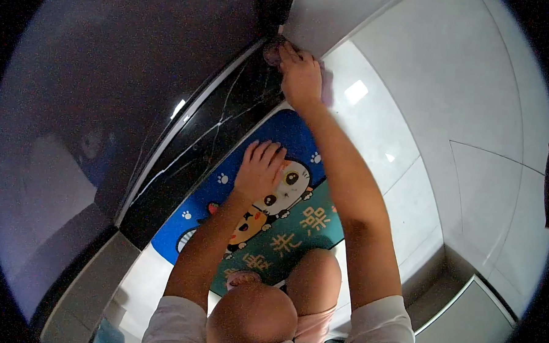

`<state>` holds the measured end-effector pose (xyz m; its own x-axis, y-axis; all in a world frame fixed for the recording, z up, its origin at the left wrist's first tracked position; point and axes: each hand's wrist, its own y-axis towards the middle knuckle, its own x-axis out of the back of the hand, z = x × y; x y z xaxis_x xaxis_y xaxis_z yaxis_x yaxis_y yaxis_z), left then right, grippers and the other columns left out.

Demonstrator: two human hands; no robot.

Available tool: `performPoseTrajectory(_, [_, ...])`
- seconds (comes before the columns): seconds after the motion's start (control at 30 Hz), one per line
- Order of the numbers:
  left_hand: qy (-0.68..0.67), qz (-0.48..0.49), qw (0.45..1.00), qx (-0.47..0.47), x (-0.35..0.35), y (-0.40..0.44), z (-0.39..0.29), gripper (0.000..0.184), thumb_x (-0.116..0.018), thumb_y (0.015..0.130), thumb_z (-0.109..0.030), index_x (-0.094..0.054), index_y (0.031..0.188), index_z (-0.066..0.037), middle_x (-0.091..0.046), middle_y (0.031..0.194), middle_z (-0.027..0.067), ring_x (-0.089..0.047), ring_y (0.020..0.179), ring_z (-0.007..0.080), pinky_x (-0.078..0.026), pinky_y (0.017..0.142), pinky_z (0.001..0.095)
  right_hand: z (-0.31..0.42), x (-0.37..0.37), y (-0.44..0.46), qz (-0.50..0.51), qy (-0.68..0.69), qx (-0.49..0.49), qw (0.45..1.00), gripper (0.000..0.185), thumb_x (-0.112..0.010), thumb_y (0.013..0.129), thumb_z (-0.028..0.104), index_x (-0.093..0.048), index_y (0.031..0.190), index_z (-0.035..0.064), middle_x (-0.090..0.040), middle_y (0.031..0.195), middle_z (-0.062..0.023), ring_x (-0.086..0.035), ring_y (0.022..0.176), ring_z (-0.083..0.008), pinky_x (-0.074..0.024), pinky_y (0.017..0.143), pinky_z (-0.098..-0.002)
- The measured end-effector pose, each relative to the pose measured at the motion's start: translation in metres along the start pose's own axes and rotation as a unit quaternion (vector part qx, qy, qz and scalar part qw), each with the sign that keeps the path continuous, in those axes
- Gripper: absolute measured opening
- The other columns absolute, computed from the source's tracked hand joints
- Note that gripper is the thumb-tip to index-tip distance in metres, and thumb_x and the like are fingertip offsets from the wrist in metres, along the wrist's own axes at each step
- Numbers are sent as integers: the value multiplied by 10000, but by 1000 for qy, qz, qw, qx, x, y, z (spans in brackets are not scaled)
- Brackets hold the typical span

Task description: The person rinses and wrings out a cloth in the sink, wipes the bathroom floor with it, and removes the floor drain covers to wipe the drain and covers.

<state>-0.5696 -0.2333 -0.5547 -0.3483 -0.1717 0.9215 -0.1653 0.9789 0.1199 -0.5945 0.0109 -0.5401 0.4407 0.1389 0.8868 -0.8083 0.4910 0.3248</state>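
Note:
My right hand (301, 77) reaches to the far corner, where the black marble sill (218, 123) meets the wall. Its fingers press on a crumpled pinkish-brown rag (273, 50), though the details there are dim. Palm down, my left hand (261, 170) lies on the blue and green doormat (290, 238), its fingers spread near the printed cartoon cat. White paw prints and Chinese characters also decorate the mat.
A dark glossy door panel (126, 61) with a metal bottom edge (159, 151) stands on the left. White floor tiles (375, 121) lie to the right, beside a pale wall (474, 76). My bent knees (253, 318) are close below.

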Motion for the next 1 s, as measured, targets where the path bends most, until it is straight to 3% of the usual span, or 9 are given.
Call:
performPoseTrajectory(0.13, [-7,1,1000,4,-1,0,-5,404,-554,930,-246,-553,1276,-38,-500,1290,177,-443,1236,348,-290,1099,552,44,-5,-10,63,-97,-51,992,523,-552,808,97,-543,1324,15,-546,1377,-178,-554,1005,-331,-437,828,-445])
performPoseTrajectory(0.27, [-8,1,1000,0,4,-1,-3,425,-558,925,-258,-543,1283,-28,-493,1304,166,-434,1247,329,-291,1103,535,48,-31,-23,-18,-17,112,993,475,-540,817,98,-573,1285,21,-562,1359,-170,-546,1026,-326,-429,827,-458])
performPoseTrajectory(0.33, [-19,2,1000,4,3,-1,-3,416,-557,926,-257,-548,1279,-37,-493,1306,163,-431,1248,332,-286,1105,537,29,-22,-6,47,7,-90,995,451,-536,824,91,-592,1268,33,-589,1317,-169,-540,1041,-322,-426,848,-454])
performPoseTrajectory(0.37, [-13,7,1000,2,3,0,-1,412,-558,926,-259,-551,1277,-43,-494,1305,159,-431,1248,334,-284,1106,537,27,-14,-5,-101,-36,-39,994,446,-543,817,92,-604,1255,40,-620,1242,-162,-536,1061,-321,-423,853,-456])
performPoseTrajectory(0.47, [0,16,1000,7,-2,-4,-3,406,-562,925,-261,-556,1275,-54,-495,1309,152,-430,1251,333,-280,1110,536,59,-26,-30,-14,-32,-78,996,438,-542,822,104,-612,1251,52,-621,1246,-148,-534,1092,-321,-422,866,-458])
performPoseTrajectory(0.6, [-13,15,1000,21,1,-3,-2,401,-559,927,-262,-562,1271,-55,-503,1307,152,-430,1258,327,-278,1113,535,64,-18,-53,-3,118,162,980,480,-571,775,41,-621,1251,73,-658,1195,-130,-596,1054,-319,-453,872,-476])
performPoseTrajectory(0.7, [-10,6,1000,7,-2,-2,-1,404,-551,929,-267,-563,1270,-52,-502,1308,154,-429,1263,323,-279,1114,535,10,0,-5,89,10,-35,995,401,-585,826,75,-644,1222,95,-658,1236,-107,-584,1067,-319,-449,878,-423])
performPoseTrajectory(0.73, [-8,8,1000,8,-1,-4,1,404,-551,929,-267,-563,1270,-52,-502,1308,154,-429,1263,323,-279,1114,535,4,-2,-8,-73,13,-12,997,391,-581,857,97,-630,1245,98,-627,1290,-95,-569,1082,-308,-445,884,-435])
performPoseTrajectory(1.0, [21,25,999,11,4,-1,-5,407,-537,940,-270,-549,1284,-53,-497,1310,136,-426,1267,301,-277,1122,515,38,-1,-74,-1,59,71,996,488,-565,776,-27,-630,1246,87,-562,1385,-55,-538,1068,-261,-413,869,-421])
